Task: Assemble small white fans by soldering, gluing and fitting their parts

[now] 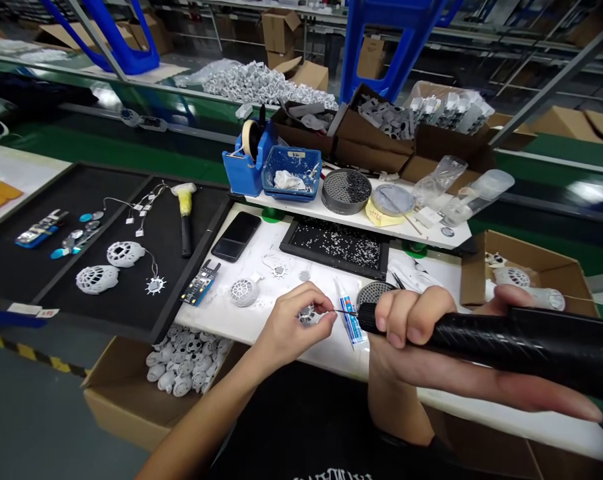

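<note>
My right hand (pixel 421 323) is wrapped round a black electric screwdriver (pixel 531 343), held level with its thin bit pointing left. The thumb and forefinger of my left hand (pixel 294 325) are pinched together at the bit's tip. What they pinch is too small to make out. A perforated light part (pixel 309 315) shows between those fingers, partly hidden; whether it is held or lies on the bench, I cannot tell. Below the bit lies a blue and white glue tube (pixel 351 320). Left of my left hand, a round white lattice shell (pixel 244 292) sits on the white worktop (pixel 221 317).
A black tray of small screws (pixel 336 245) lies under the raised shelf (pixel 301 208). A phone (pixel 236 237) and a circuit board (pixel 201 283) are on the left. Cardboard boxes of parts stand at right (pixel 571 267) and below left (pixel 126 393). A black mat (pixel 116 293) holds more shells.
</note>
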`<state>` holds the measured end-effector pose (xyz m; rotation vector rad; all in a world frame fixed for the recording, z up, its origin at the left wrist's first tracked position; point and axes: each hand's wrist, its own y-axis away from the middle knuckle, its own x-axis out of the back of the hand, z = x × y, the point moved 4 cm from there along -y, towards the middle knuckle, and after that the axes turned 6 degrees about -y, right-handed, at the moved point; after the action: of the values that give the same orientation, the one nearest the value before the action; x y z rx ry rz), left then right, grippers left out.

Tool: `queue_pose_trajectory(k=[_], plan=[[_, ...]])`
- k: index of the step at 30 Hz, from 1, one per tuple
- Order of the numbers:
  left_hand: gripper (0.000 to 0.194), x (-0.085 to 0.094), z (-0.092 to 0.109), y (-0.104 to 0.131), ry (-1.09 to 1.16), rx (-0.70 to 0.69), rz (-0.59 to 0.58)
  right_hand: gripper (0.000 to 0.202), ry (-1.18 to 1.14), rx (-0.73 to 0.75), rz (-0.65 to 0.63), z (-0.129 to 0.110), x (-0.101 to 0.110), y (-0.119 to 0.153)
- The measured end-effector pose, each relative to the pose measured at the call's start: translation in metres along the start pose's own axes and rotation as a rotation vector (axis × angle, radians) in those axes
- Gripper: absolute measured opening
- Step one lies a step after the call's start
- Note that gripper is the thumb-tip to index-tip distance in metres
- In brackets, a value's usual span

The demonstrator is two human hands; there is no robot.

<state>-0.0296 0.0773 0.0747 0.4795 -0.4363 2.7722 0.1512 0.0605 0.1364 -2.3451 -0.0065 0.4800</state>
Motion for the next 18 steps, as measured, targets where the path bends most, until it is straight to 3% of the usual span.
queue_pose_trajectory(k=[2, 5, 7, 9, 11, 14, 16, 18], plan=[[0.007, -0.003, -0.001, 0.002, 0.005, 0.003, 0.004, 0.066, -0.162, 0.064, 0.048, -0.002, 0.000, -0.002], [0.008, -0.003, -0.003, 0.006, -0.029, -0.002, 0.005, 0.060, -0.167, 0.044, 0.069, -0.002, -0.001, -0.002], [0.008, 0.007, -0.001, 0.003, -0.108, -0.032, 0.028, 0.054, -0.166, 0.054, 0.109, -0.004, -0.002, -0.003], [0.008, 0.030, 0.005, -0.014, -0.253, -0.107, 0.087, 0.051, -0.145, 0.069, 0.190, -0.007, -0.002, -0.006], [0.008, 0.063, 0.015, -0.049, -0.465, -0.210, 0.165, 0.052, -0.100, 0.096, 0.286, -0.014, -0.002, -0.010], [0.012, 0.115, 0.028, -0.128, -0.797, -0.234, 0.279, 0.052, -0.029, 0.121, 0.339, -0.029, 0.002, -0.011], [0.011, 0.139, 0.030, -0.178, -0.969, -0.126, 0.232, 0.055, 0.056, 0.159, 0.382, -0.042, 0.015, -0.003], [0.019, 0.149, 0.031, -0.204, -1.126, -0.020, 0.171, 0.066, 0.219, 0.114, 0.462, -0.051, 0.040, 0.013]])
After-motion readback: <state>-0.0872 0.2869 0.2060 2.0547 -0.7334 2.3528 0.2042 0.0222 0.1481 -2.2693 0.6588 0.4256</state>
